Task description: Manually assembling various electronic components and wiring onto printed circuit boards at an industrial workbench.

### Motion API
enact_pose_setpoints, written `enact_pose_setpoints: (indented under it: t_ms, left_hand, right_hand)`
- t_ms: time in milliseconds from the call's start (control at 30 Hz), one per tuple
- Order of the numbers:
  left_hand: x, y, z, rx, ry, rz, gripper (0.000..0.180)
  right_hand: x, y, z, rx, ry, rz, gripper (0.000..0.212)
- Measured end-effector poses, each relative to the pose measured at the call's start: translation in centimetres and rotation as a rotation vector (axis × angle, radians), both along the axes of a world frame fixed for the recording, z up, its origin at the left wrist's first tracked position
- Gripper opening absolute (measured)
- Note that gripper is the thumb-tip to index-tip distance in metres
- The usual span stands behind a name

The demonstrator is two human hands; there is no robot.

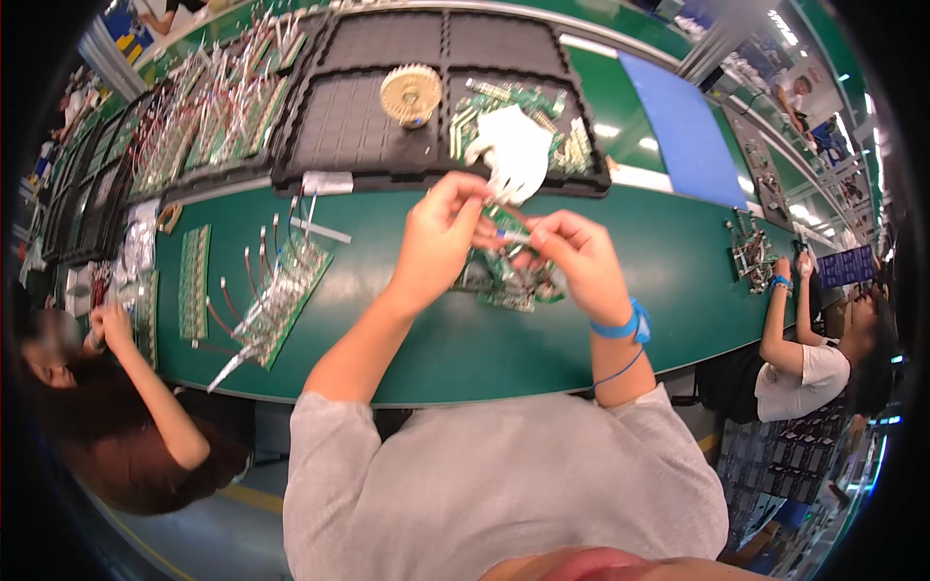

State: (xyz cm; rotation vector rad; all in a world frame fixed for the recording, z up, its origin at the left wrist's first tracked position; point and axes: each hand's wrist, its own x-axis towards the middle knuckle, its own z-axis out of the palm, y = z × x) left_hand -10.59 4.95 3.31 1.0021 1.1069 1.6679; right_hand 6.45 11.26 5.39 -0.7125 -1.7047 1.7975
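My left hand (448, 232) is closed, thumb and fingers pinched on one end of a small green circuit board (501, 219). My right hand (579, 254) is also closed, its thumb and fingers on the near side of this board, where a thin whitish part with a bit of blue shows. Its exact kind is too small to make out. Below both hands lies a pile of loose green circuit boards (513, 290), partly hidden by my fingers. Just beyond my hands a white glove (515, 155) rests on more small boards in the black tray (334, 126).
A tan roll (411, 95) stands in the tray. To the left lie a wired board panel (291, 300) and a bare green panel (194, 281). Panels with many wires (213, 126) fill the far left. A blue mat (678, 126) is at far right. Co-workers sit on both sides.
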Motion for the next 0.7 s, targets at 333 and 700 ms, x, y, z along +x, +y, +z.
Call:
enact_pose_setpoints:
  t_ms: [333, 700]
  left_hand:
    - [0.2, 0.1, -0.4, -0.007, 0.459, 0.025, 0.030]
    - [0.8, 0.4, -0.8, -0.043, 0.441, 0.126, 0.017]
  right_hand:
    - [0.8, 0.4, -2.1, -0.103, 0.098, 0.025, 0.013]
    - [0.6, -0.8, -2.7, -0.065, 0.071, -0.035, 0.010]
